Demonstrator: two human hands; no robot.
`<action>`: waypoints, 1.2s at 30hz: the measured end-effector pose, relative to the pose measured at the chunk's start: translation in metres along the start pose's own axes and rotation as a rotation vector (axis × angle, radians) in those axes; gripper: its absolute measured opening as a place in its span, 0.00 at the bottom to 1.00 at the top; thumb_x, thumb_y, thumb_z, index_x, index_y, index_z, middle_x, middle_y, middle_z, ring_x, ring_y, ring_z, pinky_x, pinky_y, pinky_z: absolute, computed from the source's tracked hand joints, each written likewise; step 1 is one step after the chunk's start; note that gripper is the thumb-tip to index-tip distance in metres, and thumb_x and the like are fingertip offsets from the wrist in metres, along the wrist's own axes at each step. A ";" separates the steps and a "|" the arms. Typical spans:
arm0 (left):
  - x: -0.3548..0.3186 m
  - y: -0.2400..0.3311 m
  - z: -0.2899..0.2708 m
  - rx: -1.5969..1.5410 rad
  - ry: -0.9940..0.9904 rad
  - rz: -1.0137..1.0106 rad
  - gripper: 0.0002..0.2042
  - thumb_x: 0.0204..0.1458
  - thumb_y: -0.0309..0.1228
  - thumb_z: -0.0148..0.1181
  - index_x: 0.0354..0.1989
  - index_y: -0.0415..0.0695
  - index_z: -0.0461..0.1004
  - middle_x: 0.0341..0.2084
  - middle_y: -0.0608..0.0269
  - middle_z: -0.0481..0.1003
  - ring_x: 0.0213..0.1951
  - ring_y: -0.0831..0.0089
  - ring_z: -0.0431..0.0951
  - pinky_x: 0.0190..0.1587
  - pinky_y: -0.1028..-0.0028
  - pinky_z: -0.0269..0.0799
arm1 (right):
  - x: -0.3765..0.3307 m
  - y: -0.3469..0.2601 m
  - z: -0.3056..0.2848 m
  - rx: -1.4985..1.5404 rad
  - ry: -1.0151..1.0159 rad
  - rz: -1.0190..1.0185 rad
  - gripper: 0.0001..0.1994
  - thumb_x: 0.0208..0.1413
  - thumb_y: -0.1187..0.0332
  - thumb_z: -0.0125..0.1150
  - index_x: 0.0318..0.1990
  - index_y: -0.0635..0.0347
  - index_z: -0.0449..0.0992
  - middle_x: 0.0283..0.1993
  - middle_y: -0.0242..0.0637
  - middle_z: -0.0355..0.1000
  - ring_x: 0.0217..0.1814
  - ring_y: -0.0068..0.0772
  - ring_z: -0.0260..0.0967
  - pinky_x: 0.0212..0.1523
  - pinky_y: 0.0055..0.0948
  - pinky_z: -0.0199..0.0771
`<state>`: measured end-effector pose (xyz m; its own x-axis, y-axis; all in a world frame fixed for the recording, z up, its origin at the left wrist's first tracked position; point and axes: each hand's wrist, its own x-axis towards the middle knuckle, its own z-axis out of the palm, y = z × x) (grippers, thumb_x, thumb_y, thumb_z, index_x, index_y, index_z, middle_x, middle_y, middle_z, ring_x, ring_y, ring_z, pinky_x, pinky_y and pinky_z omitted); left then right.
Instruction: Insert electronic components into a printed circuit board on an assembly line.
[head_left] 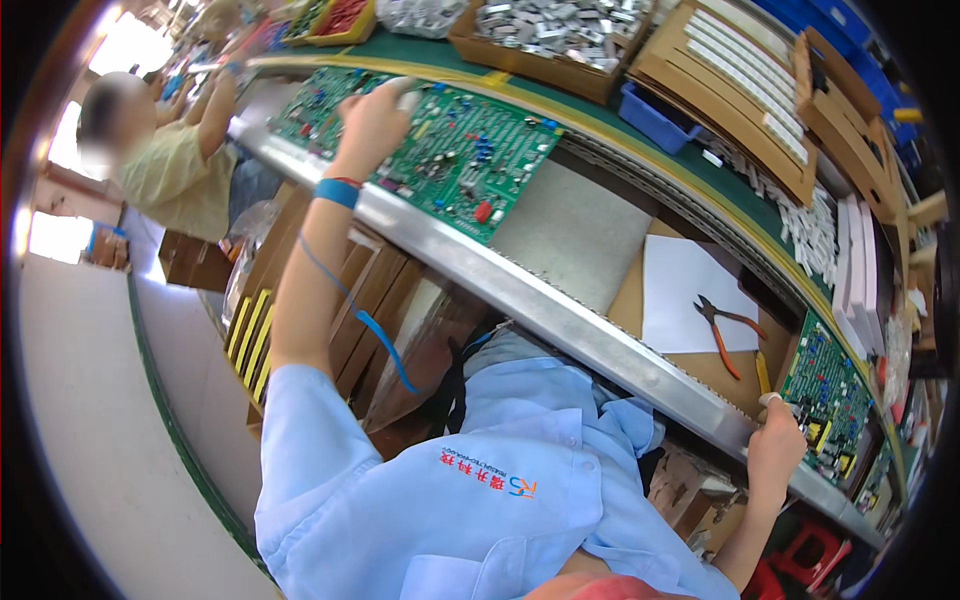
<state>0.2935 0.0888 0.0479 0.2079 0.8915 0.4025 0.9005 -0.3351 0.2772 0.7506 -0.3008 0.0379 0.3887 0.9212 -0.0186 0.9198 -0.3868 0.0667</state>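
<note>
A large green circuit board (pixel 455 150), crowded with small components, lies across the rails at the upper left. My left hand (pixel 378 122) reaches over it with fingers curled near its far edge; whether they grip the board or a small part is hidden. A white cover sits on a fingertip, and a blue strap (pixel 337 193) with its cord circles that wrist. At the right, my right hand (pixel 778 440) closes on the left edge of another green circuit board (pixel 830 395). Orange-handled side cutters (pixel 718 330) lie on white paper (pixel 690 290) between the boards, beside a yellow-handled tool (pixel 763 372).
A metal rail (pixel 540 295) runs along the near side. Beyond the line stand a cardboard box (pixel 480 50) of metal parts, a blue bin (pixel 655 118) and a tray (pixel 665 70) of white pieces. Another person (pixel 180 170) works at the far left; a red stool (pixel 810 550) stands lower right.
</note>
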 end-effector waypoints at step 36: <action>-0.061 0.175 0.037 0.055 -0.321 0.571 0.23 0.58 0.34 0.54 0.58 0.32 0.65 0.34 0.52 0.79 0.45 0.57 0.76 0.64 0.54 0.48 | 0.217 0.024 0.035 0.379 0.420 -0.144 0.09 0.54 0.66 0.59 0.39 0.60 0.78 0.41 0.48 0.72 0.43 0.53 0.70 0.42 0.44 0.70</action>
<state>0.4526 -0.0130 0.0392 0.7549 0.6276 0.1904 0.6313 -0.7740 0.0484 0.8590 -0.1114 0.0006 0.2747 0.8740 0.4009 0.9470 -0.1737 -0.2702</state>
